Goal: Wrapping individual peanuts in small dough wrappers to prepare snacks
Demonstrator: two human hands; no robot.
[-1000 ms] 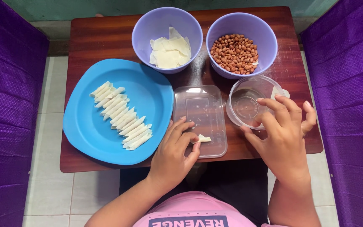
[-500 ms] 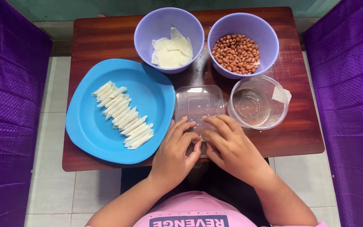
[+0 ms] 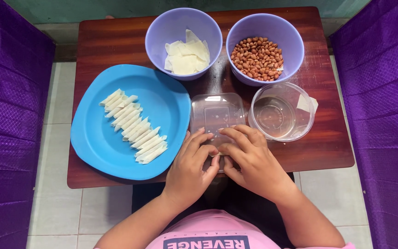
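Observation:
My left hand (image 3: 190,167) and my right hand (image 3: 249,159) meet over the near end of a clear rectangular plastic lid (image 3: 216,113). Their fingertips pinch a small white pastry wrapper piece (image 3: 219,154) between them; it is almost wholly hidden by the fingers. To the left, a blue plate (image 3: 97,143) carries a diagonal row of several rolled white pastry sticks (image 3: 132,126). At the back stand a lilac bowl of flat wrapper sheets (image 3: 186,57) and a lilac bowl of peanuts (image 3: 256,58).
A clear round container holding a little liquid (image 3: 282,111) stands right of the lid, with one loose wrapper (image 3: 307,103) beside it. Everything rests on a small dark wooden table (image 3: 116,39). Purple cushioned seats (image 3: 10,129) flank both sides over a tiled floor.
My right hand left the clear round container and came down to the wrapper piece on the lid, joining my left hand. My left hand stayed in place.

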